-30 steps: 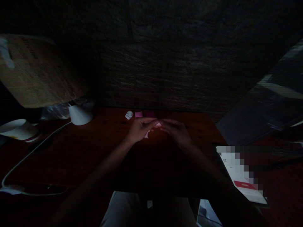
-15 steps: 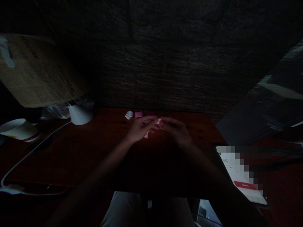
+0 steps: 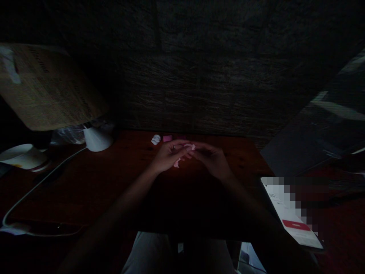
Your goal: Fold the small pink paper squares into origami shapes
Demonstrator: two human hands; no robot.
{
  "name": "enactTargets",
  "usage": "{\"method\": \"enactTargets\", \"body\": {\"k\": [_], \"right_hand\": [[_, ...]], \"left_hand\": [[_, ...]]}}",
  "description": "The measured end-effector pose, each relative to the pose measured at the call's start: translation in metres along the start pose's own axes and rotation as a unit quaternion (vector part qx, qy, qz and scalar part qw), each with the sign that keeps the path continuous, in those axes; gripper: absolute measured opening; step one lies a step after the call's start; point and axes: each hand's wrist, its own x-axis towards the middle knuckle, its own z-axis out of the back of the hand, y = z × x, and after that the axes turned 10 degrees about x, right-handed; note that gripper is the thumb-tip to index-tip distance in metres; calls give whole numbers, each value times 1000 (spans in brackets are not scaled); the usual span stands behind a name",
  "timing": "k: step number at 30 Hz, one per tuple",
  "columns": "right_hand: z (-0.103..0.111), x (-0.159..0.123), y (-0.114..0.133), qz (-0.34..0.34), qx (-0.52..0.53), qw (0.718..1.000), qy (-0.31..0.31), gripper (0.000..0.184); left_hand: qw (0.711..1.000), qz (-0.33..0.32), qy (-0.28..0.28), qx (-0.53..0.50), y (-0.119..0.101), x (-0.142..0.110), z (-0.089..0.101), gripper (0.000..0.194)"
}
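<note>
Pink creased scrap [image 3: 192,146] | left hand [image 3: 167,156], right hand [image 3: 214,158]: both curled, pinching it | reddish wooden table [image 3: 129,152] below

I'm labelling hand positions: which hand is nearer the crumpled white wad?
Left. The left hand is just right of the crumpled white wad, slightly nearer the camera; the right hand is farther right.

The left grip [image 3: 168,156] and right grip [image 3: 213,156] cover most of the small pale-pink, paper-like piece [image 3: 193,147] between them; its full shape cannot be told. The left grip also hides part of a crumpled pink scrap [image 3: 177,164]. Gloom nearly swallows a flat, dark magenta piece [image 3: 181,137]. The left edge crops the tan lampshade [image 3: 54,87], its lettering illegible, and a white, round-rimmed cup [image 3: 21,156]. Pixel blocks mask part of a bright, slanted screen [image 3: 296,225].
</note>
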Motion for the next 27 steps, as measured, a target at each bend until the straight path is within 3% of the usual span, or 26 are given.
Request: {"method": "enactTargets", "body": {"k": [5,20,27], "right_hand": [[0,-1,7,14,-10,1000,16,26],[4,-2,1,32,-63,997,13,27],[1,-3,-1,43,-70,997,0,32]], "left_hand": [[1000,-25,7,-11,0,-1,4,54],[994,-74,-86,10,1,0,-4,37],[993,-84,-83,-2,3,2,-4,35]]}}
